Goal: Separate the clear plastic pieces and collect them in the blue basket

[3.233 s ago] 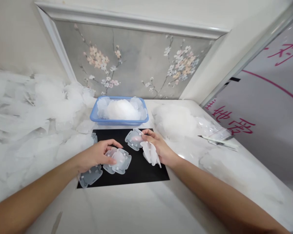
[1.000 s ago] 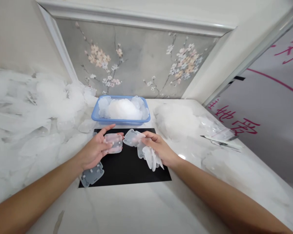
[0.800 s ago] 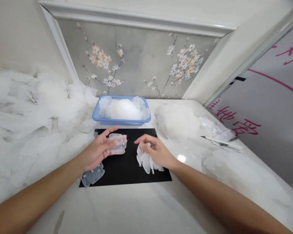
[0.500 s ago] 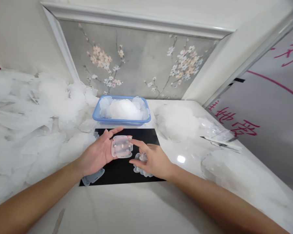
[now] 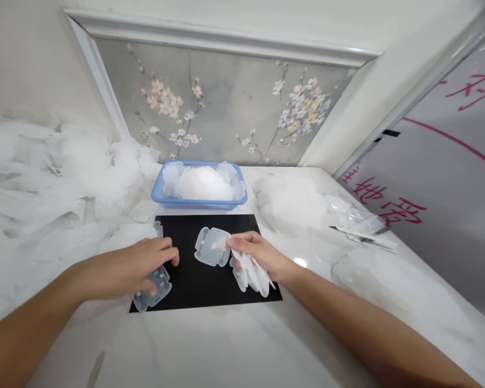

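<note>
Head view: left hand (image 5: 145, 265) now unloaded, grip loosely parted at the black mat's (image 5: 202, 288) 9 o'clock; right hand (image 5: 262, 256) now holds everything gripped: translucent plate (image 5: 211, 249) toward 12 o'clock, bunched plates (image 5: 254, 277) toward 4.

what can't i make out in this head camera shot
Head view:
Count of translucent pieces in right hand: they overlap.
Outline of near-left piece: left hand covers part.
Floor of blue basket: heaped white pieces hide it.
End of pale board: right edge cuts it off.
</note>
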Tool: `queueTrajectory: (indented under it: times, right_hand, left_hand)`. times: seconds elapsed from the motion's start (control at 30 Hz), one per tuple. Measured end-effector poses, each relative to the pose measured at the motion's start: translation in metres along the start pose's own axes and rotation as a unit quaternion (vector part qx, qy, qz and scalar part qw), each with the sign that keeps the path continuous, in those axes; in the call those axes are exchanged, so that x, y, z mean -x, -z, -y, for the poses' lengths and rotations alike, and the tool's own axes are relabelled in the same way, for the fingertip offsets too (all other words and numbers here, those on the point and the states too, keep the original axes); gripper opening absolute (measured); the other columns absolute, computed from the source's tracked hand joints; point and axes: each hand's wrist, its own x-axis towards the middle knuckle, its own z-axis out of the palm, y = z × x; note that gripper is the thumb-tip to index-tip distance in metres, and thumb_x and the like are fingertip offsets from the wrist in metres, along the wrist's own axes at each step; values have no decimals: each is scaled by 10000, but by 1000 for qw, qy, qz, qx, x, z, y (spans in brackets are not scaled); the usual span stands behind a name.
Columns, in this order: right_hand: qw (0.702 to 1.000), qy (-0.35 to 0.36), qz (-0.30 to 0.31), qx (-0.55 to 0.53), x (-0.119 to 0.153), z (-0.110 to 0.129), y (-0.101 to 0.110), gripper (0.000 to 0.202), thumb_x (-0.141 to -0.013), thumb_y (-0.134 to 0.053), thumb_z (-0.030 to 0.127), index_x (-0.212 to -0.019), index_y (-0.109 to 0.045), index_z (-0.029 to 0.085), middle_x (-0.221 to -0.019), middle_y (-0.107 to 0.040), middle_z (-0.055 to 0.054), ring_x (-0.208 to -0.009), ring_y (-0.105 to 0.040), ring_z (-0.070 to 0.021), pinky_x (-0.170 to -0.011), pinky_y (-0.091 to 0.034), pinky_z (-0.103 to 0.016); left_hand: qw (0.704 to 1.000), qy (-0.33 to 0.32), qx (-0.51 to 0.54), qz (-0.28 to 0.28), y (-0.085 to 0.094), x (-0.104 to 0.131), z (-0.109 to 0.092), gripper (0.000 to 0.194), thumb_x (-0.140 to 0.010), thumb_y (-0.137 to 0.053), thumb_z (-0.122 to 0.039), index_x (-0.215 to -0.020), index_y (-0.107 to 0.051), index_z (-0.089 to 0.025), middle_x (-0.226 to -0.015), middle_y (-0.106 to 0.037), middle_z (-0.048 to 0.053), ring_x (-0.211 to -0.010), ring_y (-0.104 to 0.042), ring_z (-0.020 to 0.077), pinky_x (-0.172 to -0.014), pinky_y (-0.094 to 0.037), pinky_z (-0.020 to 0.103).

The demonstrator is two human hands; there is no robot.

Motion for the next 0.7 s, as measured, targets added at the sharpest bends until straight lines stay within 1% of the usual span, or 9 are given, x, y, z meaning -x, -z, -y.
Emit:
queueTrajectory:
  times: [0.07,0.1,0.2,0.27,0.37,0.47,0.53,0.6,0.7]
  right_hand:
    - [999,-25,-7,-36,0,1,1,396,-713,-775,533,-692,-677,150,-468,-546,24,-420,-493,-111,-423,-398,-237]
    - [998,-32,-10,-45,0,2,2,390,-707,-780,522,-673,-669,150,-458,-545,23,-413,-490,-111,-413,-395,-234]
    - [998,-41,-9,-53,0,4,3,381,-701,-784,502,-637,-646,153,-451,-548,18,-406,-484,-108,-393,-375,-221]
    - [997,-43,-9,-57,0,4,5,391,-701,-786,494,-597,-618,157,-453,-550,16,-410,-485,-104,-396,-375,-216]
    - [997,-39,-8,-65,-1,4,6,406,-708,-788,478,-559,-584,160,-460,-560,12,-412,-487,-98,-404,-374,-211]
    - [997,-36,-4,-70,-2,3,7,385,-710,-789,474,-592,-609,155,-467,-575,7,-410,-484,-98,-399,-367,-213]
    - [997,-34,-5,-72,-2,3,7,377,-710,-790,476,-613,-622,152,-467,-573,10,-409,-482,-98,-401,-369,-214]
    - [997,-33,-4,-70,-1,4,7,383,-712,-789,479,-613,-620,150,-468,-571,11,-413,-483,-96,-410,-373,-215]
    - [998,-30,-5,-64,0,5,6,396,-710,-789,490,-611,-614,149,-474,-574,10,-416,-482,-94,-418,-370,-216]
  left_hand:
    - [997,19,-1,76,-1,-3,-5,358,-647,-600,-69,-933,-646,-279,-995,-630,4,-968,-594,230,-688,-417,252]
    - [995,29,-6,99,-2,-5,-8,339,-645,-572,-59,-910,-625,-265,-972,-624,9,-960,-581,233,-685,-404,260]
    - [991,46,-23,124,-2,-12,-15,242,-661,-522,-59,-815,-579,-237,-876,-604,13,-909,-558,230,-677,-383,275]
    - [990,46,-20,135,-1,-13,-16,201,-682,-508,-73,-784,-573,-233,-868,-598,13,-927,-551,229,-689,-382,275]
    - [991,34,18,131,2,-11,-17,149,-729,-496,-117,-781,-568,-237,-889,-594,-2,-856,-548,197,-662,-378,266]
    - [992,15,54,111,4,-11,-19,118,-778,-472,-153,-777,-559,-232,-899,-579,-9,-759,-525,164,-632,-378,262]
    - [993,11,71,91,4,-12,-20,105,-802,-471,-175,-778,-557,-229,-912,-576,-7,-763,-527,161,-640,-388,260]
    - [993,22,90,75,4,-14,-19,83,-830,-478,-212,-805,-555,-230,-907,-587,-3,-772,-531,166,-644,-394,262]
    - [987,36,144,59,2,-18,-14,87,-888,-485,-310,-863,-522,-235,-870,-623,-5,-765,-540,173,-652,-400,271]
